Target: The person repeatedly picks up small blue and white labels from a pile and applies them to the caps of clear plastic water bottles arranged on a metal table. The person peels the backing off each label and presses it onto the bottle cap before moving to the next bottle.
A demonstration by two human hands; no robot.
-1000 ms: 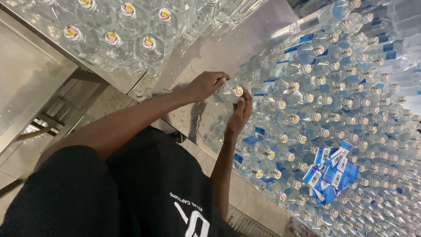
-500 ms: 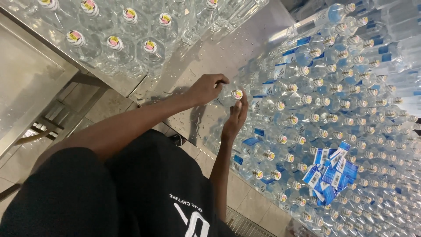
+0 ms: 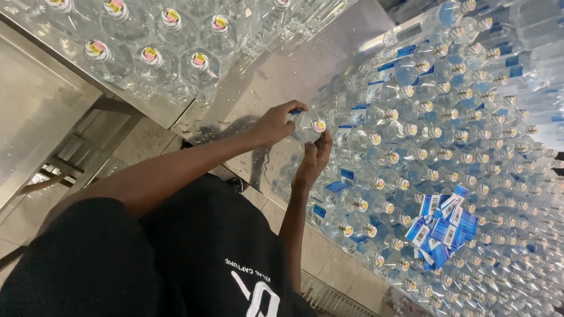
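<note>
Between both hands (image 3: 276, 124), bottle (image 3: 308, 126) upright

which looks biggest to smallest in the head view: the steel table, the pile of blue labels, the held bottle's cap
1. steel table, by far the largest.
2. pile of blue labels, lying on the bottle tops.
3. cap of the bottle held between left hand and right hand.

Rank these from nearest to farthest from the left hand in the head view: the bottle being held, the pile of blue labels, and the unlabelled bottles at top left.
1. Held bottle, in the left hand grip.
2. Unlabelled bottles, up and left.
3. Pile of blue labels, lower right.
</note>
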